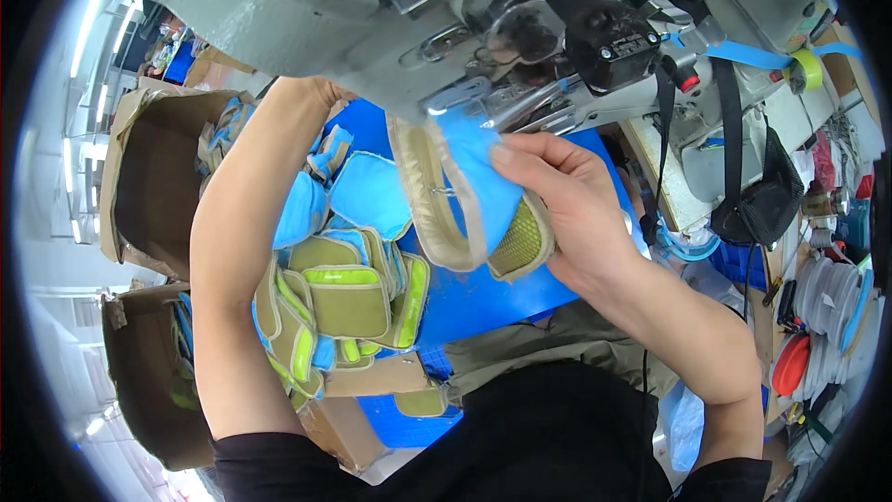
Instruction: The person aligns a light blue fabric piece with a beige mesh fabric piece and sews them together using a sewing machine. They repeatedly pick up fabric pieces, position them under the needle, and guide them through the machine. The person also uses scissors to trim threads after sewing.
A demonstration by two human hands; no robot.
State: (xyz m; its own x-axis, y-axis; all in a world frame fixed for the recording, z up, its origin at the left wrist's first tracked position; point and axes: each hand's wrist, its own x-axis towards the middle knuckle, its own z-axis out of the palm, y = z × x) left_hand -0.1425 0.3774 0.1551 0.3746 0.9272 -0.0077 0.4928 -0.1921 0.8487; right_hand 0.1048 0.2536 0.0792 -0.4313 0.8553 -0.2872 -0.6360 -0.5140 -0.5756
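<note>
My right hand (576, 195) pinches a small fabric pouch (492, 186) with thumb and fingers. The pouch has blue lining, a beige bound edge with a zipper, and an olive mesh panel. Its upper end reaches under the head of a grey sewing machine (307, 9). Of my left hand (321, 90) only the wrist side shows; its fingers are hidden behind the machine. Below my left forearm, a pile of olive pouches (348, 297) with lime green strips and blue lining lies heaped on the blue table (483, 297).
Two open cardboard boxes (153, 186) stand at the left, with fabric pieces inside. Black straps (729, 130) and a black mesh bag (767, 191) hang at the right. A blue tape (753, 56) runs across the machine. White and red reels (793, 363) stack at the far right.
</note>
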